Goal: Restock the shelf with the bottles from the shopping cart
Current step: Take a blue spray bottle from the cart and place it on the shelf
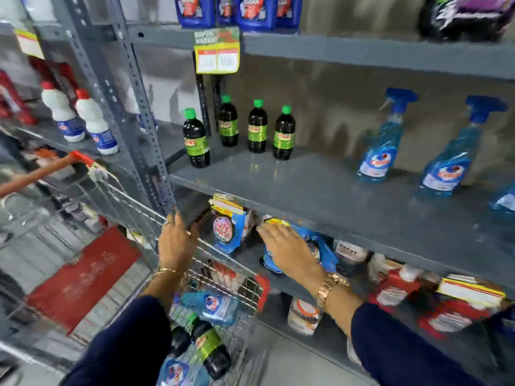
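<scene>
Grey metal shelf (pixel 320 188) carries four dark bottles with green caps (pixel 257 126) standing upright at its left rear, one of them (pixel 196 139) set forward of the others near the upright post (pixel 139 107). Two blue spray bottles (pixel 383 140) stand upright further right on the same level, well apart from the dark ones; a third is cut off by the frame edge.

Wire shopping cart (pixel 156 215) stands against the shelf's left corner. In its basket lie more stock on their sides: a dark green-labelled bottle (pixel 207 346) and blue spray bottles (pixel 211 303), overlapping one another.

Left hand (pixel 177 240) rests on the cart's top rim, fingers curled over the wire, gripping the rim and no bottle. Right hand (pixel 287 246) is open, fingers extended, holding nothing, palm down in front of the blue pouches (pixel 227 229) on the lower shelf (contact with them cannot be determined, the view being blurred).

Price tags (pixel 217 54) hang from the upper shelf edge. White bottles with red caps (pixel 94 123) stand in the neighbouring bay, left of the post. A red mat (pixel 83 277) lies on the floor beyond the cart.
</scene>
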Action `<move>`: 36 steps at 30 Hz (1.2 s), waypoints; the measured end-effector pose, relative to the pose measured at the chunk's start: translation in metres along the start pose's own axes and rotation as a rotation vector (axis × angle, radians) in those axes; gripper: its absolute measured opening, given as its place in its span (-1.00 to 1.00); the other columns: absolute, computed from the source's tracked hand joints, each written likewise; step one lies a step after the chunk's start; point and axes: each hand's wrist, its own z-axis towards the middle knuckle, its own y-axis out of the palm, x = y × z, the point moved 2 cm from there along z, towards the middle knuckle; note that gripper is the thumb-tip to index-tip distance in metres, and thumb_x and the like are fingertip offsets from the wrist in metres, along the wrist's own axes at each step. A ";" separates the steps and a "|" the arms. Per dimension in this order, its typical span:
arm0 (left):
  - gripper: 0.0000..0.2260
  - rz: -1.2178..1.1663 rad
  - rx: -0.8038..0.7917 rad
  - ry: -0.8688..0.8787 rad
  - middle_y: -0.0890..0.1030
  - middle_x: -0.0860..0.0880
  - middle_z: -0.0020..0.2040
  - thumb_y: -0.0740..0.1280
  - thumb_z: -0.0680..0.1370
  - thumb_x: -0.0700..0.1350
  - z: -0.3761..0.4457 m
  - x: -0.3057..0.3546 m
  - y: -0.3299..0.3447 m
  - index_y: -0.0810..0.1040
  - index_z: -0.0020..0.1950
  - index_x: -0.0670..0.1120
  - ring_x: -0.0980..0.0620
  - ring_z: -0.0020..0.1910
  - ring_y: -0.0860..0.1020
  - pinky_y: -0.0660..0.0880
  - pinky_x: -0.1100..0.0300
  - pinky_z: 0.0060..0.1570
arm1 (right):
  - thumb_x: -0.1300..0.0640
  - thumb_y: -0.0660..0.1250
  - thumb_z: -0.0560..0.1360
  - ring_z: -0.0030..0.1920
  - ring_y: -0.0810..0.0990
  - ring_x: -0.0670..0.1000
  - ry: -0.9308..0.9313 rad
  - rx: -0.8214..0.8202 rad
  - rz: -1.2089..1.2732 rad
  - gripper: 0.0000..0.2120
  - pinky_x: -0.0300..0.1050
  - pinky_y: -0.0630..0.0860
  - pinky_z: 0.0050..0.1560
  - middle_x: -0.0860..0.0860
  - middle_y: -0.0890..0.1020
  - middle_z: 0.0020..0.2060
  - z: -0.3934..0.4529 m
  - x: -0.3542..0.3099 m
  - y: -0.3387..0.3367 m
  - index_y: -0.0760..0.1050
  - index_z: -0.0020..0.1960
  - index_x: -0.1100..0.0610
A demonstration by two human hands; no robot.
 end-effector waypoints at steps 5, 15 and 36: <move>-0.67 -0.033 -0.168 -0.287 0.53 -0.41 0.09 0.32 0.49 -0.19 -0.006 -0.097 0.050 0.43 0.20 -0.30 -0.37 0.07 0.50 0.44 -0.13 0.05 | 0.29 0.05 0.41 0.01 0.62 0.09 -0.156 -0.179 0.241 -0.60 -0.13 0.61 -0.11 0.11 0.65 0.00 0.038 -0.073 0.084 0.53 0.14 0.20; -0.72 -0.501 -0.389 -1.014 0.33 -0.08 -0.49 0.35 0.51 -0.08 -0.032 -0.211 0.175 0.42 -0.33 -0.20 -0.02 -0.43 0.34 0.26 0.20 -0.41 | 0.40 0.18 0.50 0.20 0.45 0.21 -0.099 -0.703 0.304 -0.49 0.05 0.49 0.16 0.23 0.36 0.33 0.049 -0.117 0.257 0.15 0.41 0.23; -0.66 -0.935 -0.244 -1.443 0.53 -0.27 0.03 0.28 0.55 -0.13 -0.026 -0.242 0.259 0.42 0.19 -0.36 -0.20 -0.06 0.57 0.54 -0.03 -0.11 | 0.32 0.39 0.42 0.25 0.41 0.15 0.033 -0.821 0.283 -0.15 -0.03 0.49 0.21 0.23 0.33 0.33 0.049 -0.112 0.345 -0.11 0.48 0.23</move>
